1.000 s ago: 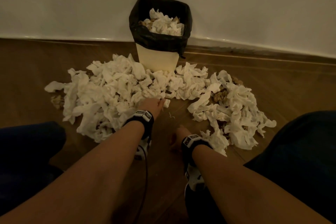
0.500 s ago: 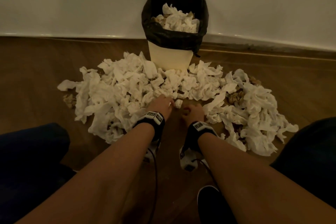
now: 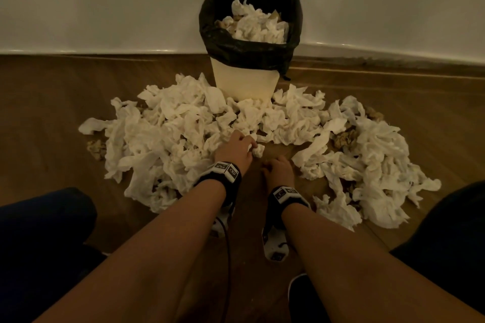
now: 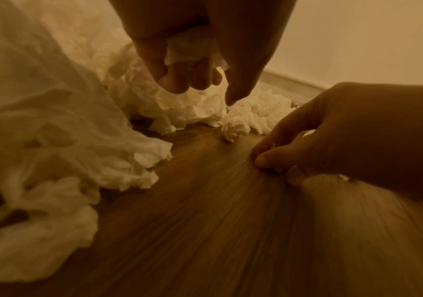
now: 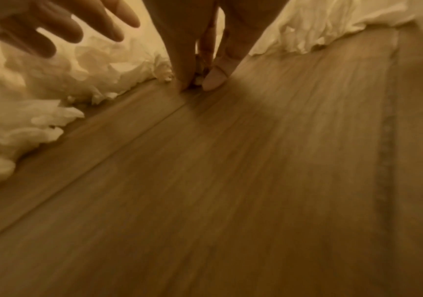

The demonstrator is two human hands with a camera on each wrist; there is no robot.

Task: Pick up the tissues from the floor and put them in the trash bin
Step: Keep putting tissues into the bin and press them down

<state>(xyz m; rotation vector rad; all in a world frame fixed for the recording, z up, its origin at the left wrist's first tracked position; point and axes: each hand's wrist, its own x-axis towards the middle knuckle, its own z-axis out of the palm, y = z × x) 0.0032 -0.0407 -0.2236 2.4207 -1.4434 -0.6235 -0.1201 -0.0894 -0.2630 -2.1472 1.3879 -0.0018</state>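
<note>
A white trash bin (image 3: pixel 245 86) with a black liner stands against the wall, tissues heaped inside it. Crumpled white tissues (image 3: pixel 168 134) lie in a wide pile on the wooden floor in front of it. My left hand (image 3: pixel 245 145) is at the pile's near edge, and in the left wrist view its fingers curl round a tissue wad (image 4: pixel 187 48). My right hand (image 3: pixel 267 165) is low on the bare floor beside it, thumb and fingertips pinching a tiny scrap (image 5: pixel 197 80). A small tissue ball (image 3: pixel 258 151) lies just ahead of both hands.
More tissues (image 3: pixel 372 165) spread to the right, with a few brown crumpled bits (image 3: pixel 343 139) among them. The pile rings a patch of bare wooden floor (image 3: pixel 278 144) around my hands. My dark-clothed knees (image 3: pixel 44 231) flank the scene. The white wall and baseboard run behind the bin.
My right hand has moved forward from near my knee to the bare floor and pinched down there. My left hand has curled round a tissue at the pile's edge.
</note>
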